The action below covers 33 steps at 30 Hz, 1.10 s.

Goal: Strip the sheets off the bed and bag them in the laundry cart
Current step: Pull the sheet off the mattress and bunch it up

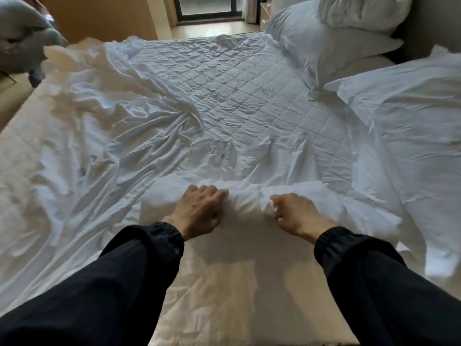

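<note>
Both my left hand (199,212) and right hand (300,217) grip the bunched edge of the crumpled white fabric sheet (245,204), likely soft and light.

no text readable, seemingly (corners blurred)

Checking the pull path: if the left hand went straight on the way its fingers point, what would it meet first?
The bunched sheet that the left hand grips; beyond it, probably more crumpled sheet, then the quilted pad.
</note>
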Motion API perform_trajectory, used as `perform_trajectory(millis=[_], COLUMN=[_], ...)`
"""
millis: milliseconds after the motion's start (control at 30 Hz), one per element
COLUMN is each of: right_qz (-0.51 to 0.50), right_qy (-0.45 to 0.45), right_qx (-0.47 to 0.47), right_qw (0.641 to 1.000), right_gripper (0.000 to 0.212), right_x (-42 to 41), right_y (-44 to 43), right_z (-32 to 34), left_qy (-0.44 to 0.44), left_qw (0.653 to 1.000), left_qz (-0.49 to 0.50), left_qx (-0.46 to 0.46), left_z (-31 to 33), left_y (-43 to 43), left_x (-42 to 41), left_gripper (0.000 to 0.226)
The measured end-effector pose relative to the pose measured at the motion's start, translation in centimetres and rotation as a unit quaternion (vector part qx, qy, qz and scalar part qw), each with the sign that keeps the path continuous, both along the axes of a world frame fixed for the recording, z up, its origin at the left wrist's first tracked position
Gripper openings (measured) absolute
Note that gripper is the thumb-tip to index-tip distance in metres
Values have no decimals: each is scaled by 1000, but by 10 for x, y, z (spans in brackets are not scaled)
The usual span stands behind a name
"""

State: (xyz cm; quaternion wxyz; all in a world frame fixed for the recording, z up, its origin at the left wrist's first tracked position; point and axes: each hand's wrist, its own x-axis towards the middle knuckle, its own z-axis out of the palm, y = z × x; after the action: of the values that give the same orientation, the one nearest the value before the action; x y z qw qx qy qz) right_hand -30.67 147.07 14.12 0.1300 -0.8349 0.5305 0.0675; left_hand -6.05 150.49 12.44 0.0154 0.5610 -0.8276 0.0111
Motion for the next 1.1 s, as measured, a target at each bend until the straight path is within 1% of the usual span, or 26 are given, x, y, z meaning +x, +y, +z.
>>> perform_trajectory(millis=[67, 133, 167, 200, 267, 367, 433, 500, 533, 600, 633, 700, 767, 867, 1000, 1100], right_qz=[-21, -61, -92, -120, -153, -162, -130, -97, -94, -107, -118, -139, -156, -159, -150, -151], right_qy=[-16, -23, -24, -31, -35, -34, -32, -3, 14, 34, 41, 58, 62, 47, 38, 17], right_qx=[-77, -186, -224, -258, -290, -249, -184, -115, -88, -60, -48, -17, 5, 20, 39, 36], right_qw=[997, 980, 970, 958, 944, 954, 974, 989, 992, 992, 991, 988, 986, 986, 987, 988], right_gripper=[21, 38, 47, 52, 57, 64, 64, 69, 69, 68, 67, 65, 64, 66, 70, 67], right_x=[3, 9, 14, 18, 26, 36, 43, 41, 36, 26, 24, 26, 33, 34, 28, 29], right_y=[-18, -37, -49, -60, -80, -101, -110, -120, -128, -150, -162, -184, -198, -208, -219, -221], right_z=[3, -5, -11, -18, -29, -50, -61, -74, -81, -92, -97, -103, -110, -124, -148, -167], left_qy=[15, 16, 16, 19, 21, 9, 5, 6, 14, 29, 26, -9, -32, -21, -10, 13], left_qw=[997, 992, 990, 987, 981, 977, 971, 962, 960, 965, 972, 982, 980, 971, 971, 970], left_qz=[17, 66, 100, 134, 189, 210, 230, 255, 261, 246, 221, 169, 162, 185, 188, 192], left_qx=[-78, -103, -98, -85, -32, 28, 61, 97, 100, 86, 76, 82, 111, 152, 148, 146], left_z=[-2, -5, -5, -6, -10, -27, -42, -53, -58, -64, -66, -74, -84, -105, -131, -149], left_y=[-17, -38, -50, -62, -88, -132, -164, -190, -199, -208, -210, -217, -229, -240, -243, -247], left_x=[2, 2, 1, 0, -1, 4, 13, 18, 16, 11, 8, 8, 13, 16, 13, 16], left_gripper=[48, 55, 58, 57, 55, 54, 53, 53, 54, 59, 65, 79, 84, 76, 72, 69])
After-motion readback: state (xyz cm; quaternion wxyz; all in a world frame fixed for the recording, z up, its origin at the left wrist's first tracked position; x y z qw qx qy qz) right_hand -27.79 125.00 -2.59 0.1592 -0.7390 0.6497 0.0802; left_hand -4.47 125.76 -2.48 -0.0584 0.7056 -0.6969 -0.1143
